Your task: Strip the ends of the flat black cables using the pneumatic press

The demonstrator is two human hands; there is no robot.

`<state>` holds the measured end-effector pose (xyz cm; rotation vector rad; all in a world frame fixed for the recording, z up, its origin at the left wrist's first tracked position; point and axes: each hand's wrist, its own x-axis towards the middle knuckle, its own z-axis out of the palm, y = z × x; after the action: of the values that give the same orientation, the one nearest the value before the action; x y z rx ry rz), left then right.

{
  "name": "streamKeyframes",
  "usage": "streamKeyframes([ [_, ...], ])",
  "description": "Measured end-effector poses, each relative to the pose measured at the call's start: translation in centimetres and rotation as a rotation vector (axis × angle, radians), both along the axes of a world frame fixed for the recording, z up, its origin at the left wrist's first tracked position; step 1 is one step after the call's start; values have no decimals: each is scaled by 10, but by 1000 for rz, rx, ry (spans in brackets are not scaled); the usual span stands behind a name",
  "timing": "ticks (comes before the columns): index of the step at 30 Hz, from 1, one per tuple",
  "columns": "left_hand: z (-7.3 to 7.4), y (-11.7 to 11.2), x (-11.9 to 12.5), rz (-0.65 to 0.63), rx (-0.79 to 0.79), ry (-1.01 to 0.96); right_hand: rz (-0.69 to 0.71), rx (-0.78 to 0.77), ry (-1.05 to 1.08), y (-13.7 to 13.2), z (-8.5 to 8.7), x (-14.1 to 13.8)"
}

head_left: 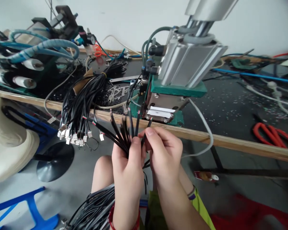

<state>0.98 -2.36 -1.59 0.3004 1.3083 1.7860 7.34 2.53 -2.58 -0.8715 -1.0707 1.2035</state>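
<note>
My left hand (127, 163) is closed round a fan of several short black cables (121, 131) whose stripped ends point up toward the machine. My right hand (164, 150) pinches a single black cable (147, 127) between thumb and fingers, right beside the fan. Both hands are just in front of the bench's wooden edge (230, 142), below the opening of a small pneumatic press (182, 67) on a green base. More black cables (96, 207) lie across my lap.
A tied bundle of black cables with white connectors (80, 105) hangs over the bench edge at left. Red-handled pliers (273, 135) lie at right. Blue-hosed machinery (33, 48) stands at far left. A blue stool (31, 204) and a black disc base (55, 161) are on the floor.
</note>
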Motion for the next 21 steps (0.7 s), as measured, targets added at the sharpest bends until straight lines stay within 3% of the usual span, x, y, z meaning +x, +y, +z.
streamKeyframes([
  [2, 4, 1, 3, -19, -35, -81, 18, -130, 112, 5, -5, -3],
  [5, 5, 4, 5, -144, -24, -121, -20, -236, 143, 12, -7, -3],
  [10, -7, 14, 16, -118, 28, -61, -81, -165, 47, 24, -2, 2],
  [14, -12, 19, 20, -171, 38, -73, -119, -135, 35, 28, -1, 6],
  [21, -10, 20, 21, -182, 69, -60, -1, -192, 67, 21, -7, 10],
])
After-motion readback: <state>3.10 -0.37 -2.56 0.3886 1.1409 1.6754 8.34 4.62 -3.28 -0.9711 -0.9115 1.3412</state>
